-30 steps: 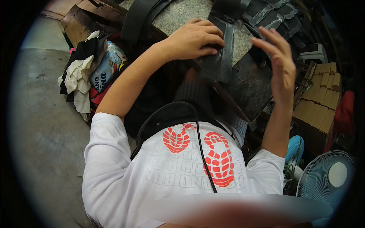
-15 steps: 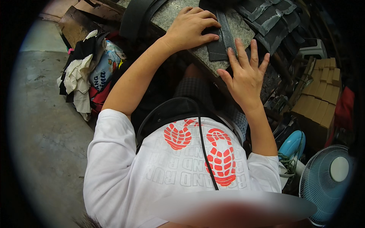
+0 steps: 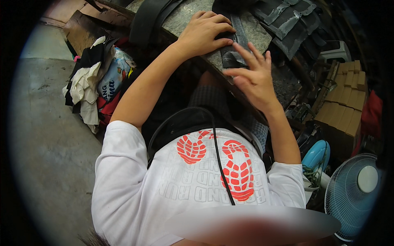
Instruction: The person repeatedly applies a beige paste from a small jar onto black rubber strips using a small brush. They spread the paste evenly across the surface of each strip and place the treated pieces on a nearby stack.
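Far to the left of both grips, a heap of pale and black cloths [image 3: 84,84] is seen beside a printed plastic bag [image 3: 111,80]. Nearer to the left grip, just beyond it on its left side, curved black bands [image 3: 145,22] are laid over the rim of the stone-topped counter [image 3: 180,22]. The left grip [image 3: 204,33] is held almost exactly as it is half a second ago: loosely curled, with fingers and thumb set along the left edge of a black strip [image 3: 230,60]. Whether the strip is pinched or only pressed down cannot be told.

Between the two grips, the strip is laid on the counter, its near end close to the rim. A glossy, greyish patch is now shown at that end, where a plainer dark surface is seen half a second ago; whether the end is folded or merely smeared cannot be told.

On the strip's right, the most marked change is seen in the right grip [image 3: 257,78]: it is brought leftward over the near end, its fingers bent and apart, nothing grasped. Contact with the strip cannot be confirmed. By this, the work appears to be centred on the near end, with the left grip used as a steady.

Beyond the right grip, overlapping black pieces [image 3: 287,28] with pale smears are piled; farther right, cardboard boxes [image 3: 342,102] are stacked.
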### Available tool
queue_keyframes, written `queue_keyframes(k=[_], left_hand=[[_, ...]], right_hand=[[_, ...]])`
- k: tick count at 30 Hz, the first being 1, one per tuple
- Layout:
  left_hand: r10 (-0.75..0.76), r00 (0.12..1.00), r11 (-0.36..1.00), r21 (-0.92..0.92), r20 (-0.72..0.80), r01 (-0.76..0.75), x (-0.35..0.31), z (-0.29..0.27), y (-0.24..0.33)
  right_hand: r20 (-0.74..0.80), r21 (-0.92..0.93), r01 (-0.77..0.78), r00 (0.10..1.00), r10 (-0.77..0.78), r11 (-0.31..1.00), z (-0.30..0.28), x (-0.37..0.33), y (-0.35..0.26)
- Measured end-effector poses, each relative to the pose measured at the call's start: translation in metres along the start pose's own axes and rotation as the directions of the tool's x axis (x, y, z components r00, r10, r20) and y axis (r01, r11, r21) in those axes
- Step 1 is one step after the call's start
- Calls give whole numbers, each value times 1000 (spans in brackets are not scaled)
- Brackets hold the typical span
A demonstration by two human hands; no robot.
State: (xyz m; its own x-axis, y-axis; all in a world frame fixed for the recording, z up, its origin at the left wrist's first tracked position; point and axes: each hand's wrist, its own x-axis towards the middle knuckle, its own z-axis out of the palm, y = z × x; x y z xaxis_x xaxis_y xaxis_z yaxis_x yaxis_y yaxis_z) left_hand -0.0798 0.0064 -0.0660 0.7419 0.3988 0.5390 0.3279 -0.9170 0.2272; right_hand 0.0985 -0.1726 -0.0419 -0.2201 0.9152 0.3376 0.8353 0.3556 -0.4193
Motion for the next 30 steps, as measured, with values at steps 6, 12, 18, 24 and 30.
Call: queue_keyframes(k=[6,12,18,24,30], left_hand=[[-13,999,999,-34,40,14,0,-4,0],[-24,999,999,-24,22,25,1,-4,3],[-28,997,983,-177,66,39,-3,-18,8],[-26,976,831,-539,214,140,-22,-57,18],[-229,951,452,-843,206,292,-23,-94,14]], right_hand=[[-25,-492,-34,999,25,870,-4,0,26],[39,-219,-6,999,15,976,-12,-27,23],[-111,369,-66,987,114,927,-33,-11,27],[-206,199,-104,968,146,974,-29,20,25],[305,868,-453,808,504,201,-16,65,22]])
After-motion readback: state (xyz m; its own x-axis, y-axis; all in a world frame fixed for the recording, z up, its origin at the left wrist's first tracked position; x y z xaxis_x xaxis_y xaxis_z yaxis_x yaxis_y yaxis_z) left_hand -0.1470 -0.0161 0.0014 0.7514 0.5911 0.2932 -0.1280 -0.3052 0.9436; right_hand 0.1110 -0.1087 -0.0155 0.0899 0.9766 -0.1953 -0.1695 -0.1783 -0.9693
